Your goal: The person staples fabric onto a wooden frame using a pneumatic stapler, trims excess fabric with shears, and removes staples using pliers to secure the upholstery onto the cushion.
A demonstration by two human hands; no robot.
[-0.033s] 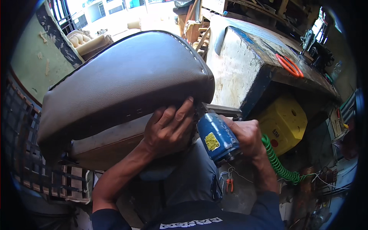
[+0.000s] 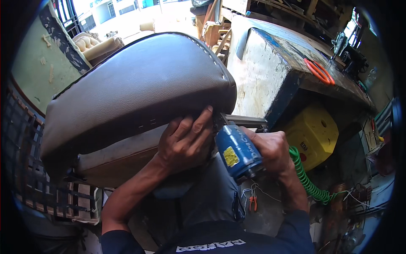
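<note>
A piece of furniture padding covered in dark brown leather (image 2: 139,84) stands tilted before me. A row of staples shows along its far right edge, and a few more sit low on its front. Bent over the lower edge of the cover, my left hand (image 2: 186,142) grips it, with one fingertip pressed on the leather; the thumb is hidden. My right hand (image 2: 272,152) is wrapped round a blue pneumatic staple gun (image 2: 239,150). Its nose meets the cover's lower right corner, close beside my left fingers. Under the leather, a bare wooden frame (image 2: 118,158) shows.
To the right stands a worn workbench (image 2: 260,80) with orange-handled scissors (image 2: 319,72) and a sewing machine (image 2: 351,55). A yellow container (image 2: 315,135) sits beneath it. A green coiled air hose (image 2: 306,182) trails from the gun. Orange-handled pliers (image 2: 253,203) lie below; a webbed frame (image 2: 46,182) leans left.
The staple gun and my right hand have shifted very slightly left. My left hand keeps its place on the leather cover.
</note>
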